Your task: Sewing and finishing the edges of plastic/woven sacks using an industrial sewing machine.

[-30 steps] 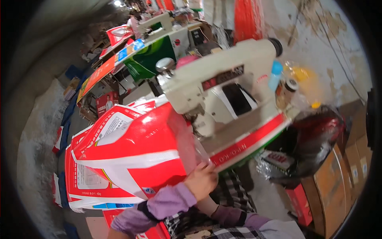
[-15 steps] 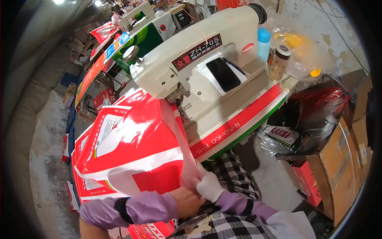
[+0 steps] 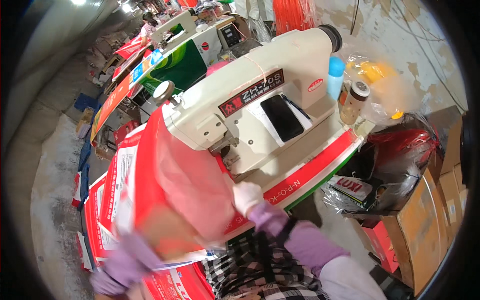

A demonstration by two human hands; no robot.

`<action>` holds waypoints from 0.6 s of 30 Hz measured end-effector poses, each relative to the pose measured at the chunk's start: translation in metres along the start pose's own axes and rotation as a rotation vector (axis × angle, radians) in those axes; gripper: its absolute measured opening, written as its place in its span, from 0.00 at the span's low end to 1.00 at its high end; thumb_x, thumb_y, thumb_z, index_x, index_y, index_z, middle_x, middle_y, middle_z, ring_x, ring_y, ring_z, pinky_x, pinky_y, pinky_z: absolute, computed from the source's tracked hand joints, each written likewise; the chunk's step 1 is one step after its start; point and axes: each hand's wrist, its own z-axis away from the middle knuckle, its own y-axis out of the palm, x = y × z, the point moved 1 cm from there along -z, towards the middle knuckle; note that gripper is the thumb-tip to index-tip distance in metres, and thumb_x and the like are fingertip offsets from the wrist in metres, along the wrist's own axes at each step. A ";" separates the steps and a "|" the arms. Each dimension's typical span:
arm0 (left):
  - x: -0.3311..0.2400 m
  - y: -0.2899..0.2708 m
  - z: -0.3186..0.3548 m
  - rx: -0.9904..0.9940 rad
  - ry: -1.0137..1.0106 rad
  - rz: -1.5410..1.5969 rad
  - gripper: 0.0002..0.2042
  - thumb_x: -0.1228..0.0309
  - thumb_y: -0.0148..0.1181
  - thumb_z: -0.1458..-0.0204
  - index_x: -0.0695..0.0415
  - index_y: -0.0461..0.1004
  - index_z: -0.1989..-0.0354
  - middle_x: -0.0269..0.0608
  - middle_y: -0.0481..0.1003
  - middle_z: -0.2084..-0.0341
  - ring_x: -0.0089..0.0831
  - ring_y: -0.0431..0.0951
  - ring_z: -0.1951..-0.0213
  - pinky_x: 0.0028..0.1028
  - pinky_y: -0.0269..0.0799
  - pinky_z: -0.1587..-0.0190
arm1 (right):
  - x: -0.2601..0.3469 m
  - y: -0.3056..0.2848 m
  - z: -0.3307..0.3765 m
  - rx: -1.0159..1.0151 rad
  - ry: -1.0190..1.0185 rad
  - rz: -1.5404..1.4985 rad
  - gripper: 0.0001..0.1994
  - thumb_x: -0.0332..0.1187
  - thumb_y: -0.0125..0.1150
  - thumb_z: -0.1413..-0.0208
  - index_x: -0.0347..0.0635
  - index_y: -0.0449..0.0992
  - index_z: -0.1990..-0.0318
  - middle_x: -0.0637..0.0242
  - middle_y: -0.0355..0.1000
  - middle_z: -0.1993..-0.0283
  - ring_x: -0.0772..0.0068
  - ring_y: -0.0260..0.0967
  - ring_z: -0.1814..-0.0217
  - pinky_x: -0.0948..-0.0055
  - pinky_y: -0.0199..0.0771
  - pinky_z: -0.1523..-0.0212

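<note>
A red and white woven plastic bag [image 3: 187, 182] lies on the bed of a cream-coloured sewing machine [image 3: 260, 65], its mouth edge running from the needle area [image 3: 225, 145] toward me. Its near part is lifted and smeared by motion. My right hand [image 3: 246, 196], in a white glove, is closed at the bag's edge beside the machine bed and appears to grip it. Over the bag at the lower left is my bare left hand [image 3: 172, 232], too blurred to show its fingers. Purple sleeves cover both forearms.
A black phone [image 3: 281, 117] and pen rest on paper against the machine. A blue bottle [image 3: 335, 77] and a tumbler [image 3: 354, 102] stand at its right end. More red bags [image 3: 95, 220] lie at left. Cardboard boxes [image 3: 415, 225] stand at right. Another person [image 3: 149, 27] sits far off.
My hands have moved apart: the left went left across the bag, the right went up toward the machine bed. The bag's near side has been raised and swung leftward.
</note>
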 end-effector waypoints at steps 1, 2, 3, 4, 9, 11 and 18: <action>-0.050 0.046 -0.040 0.173 -0.402 -0.208 0.09 0.62 0.54 0.48 0.49 0.80 0.68 0.36 0.79 0.74 0.34 0.80 0.69 0.37 0.71 0.67 | 0.015 -0.010 -0.018 0.017 0.044 -0.083 0.22 0.37 0.53 0.49 0.41 0.68 0.45 0.57 0.77 0.68 0.55 0.77 0.65 0.55 0.77 0.66; -0.097 0.089 -0.094 0.375 -0.651 -0.417 0.09 0.64 0.53 0.48 0.52 0.80 0.72 0.36 0.78 0.77 0.34 0.79 0.70 0.38 0.69 0.69 | 0.001 0.000 -0.031 -0.087 0.072 0.017 0.18 0.36 0.50 0.47 0.40 0.73 0.50 0.56 0.77 0.68 0.57 0.78 0.65 0.55 0.77 0.67; -0.102 0.062 -0.120 0.221 -0.541 -0.444 0.07 0.64 0.57 0.56 0.48 0.78 0.82 0.34 0.77 0.83 0.30 0.77 0.76 0.34 0.71 0.74 | -0.012 0.024 -0.055 0.059 0.081 0.213 0.21 0.36 0.47 0.46 0.40 0.68 0.45 0.54 0.77 0.68 0.57 0.78 0.67 0.55 0.76 0.69; -0.093 0.033 -0.119 0.165 -0.563 -0.278 0.07 0.64 0.57 0.56 0.48 0.78 0.82 0.33 0.77 0.83 0.30 0.78 0.79 0.36 0.71 0.76 | -0.016 0.048 -0.069 0.001 0.071 0.103 0.25 0.35 0.47 0.46 0.41 0.58 0.39 0.54 0.77 0.68 0.56 0.77 0.67 0.54 0.76 0.69; -0.066 -0.072 -0.041 0.254 -0.715 -0.302 0.11 0.56 0.54 0.52 0.45 0.80 0.70 0.33 0.78 0.80 0.27 0.79 0.73 0.32 0.73 0.63 | -0.010 0.007 0.012 0.107 0.278 -0.288 0.35 0.36 0.44 0.45 0.43 0.40 0.30 0.43 0.75 0.60 0.46 0.75 0.58 0.51 0.72 0.54; -0.073 -0.029 -0.033 -0.083 -0.387 -0.113 0.11 0.57 0.56 0.52 0.48 0.78 0.75 0.36 0.77 0.82 0.31 0.79 0.76 0.29 0.72 0.71 | -0.012 0.043 0.024 0.084 0.262 -0.471 0.35 0.34 0.43 0.45 0.43 0.41 0.30 0.40 0.74 0.58 0.41 0.73 0.56 0.49 0.68 0.50; -0.072 0.013 -0.082 -0.058 -0.343 -0.057 0.12 0.57 0.57 0.52 0.51 0.76 0.79 0.40 0.77 0.82 0.35 0.80 0.74 0.36 0.74 0.71 | 0.021 -0.004 0.090 0.086 0.201 -0.503 0.36 0.37 0.47 0.45 0.46 0.41 0.30 0.40 0.73 0.63 0.41 0.73 0.60 0.49 0.71 0.59</action>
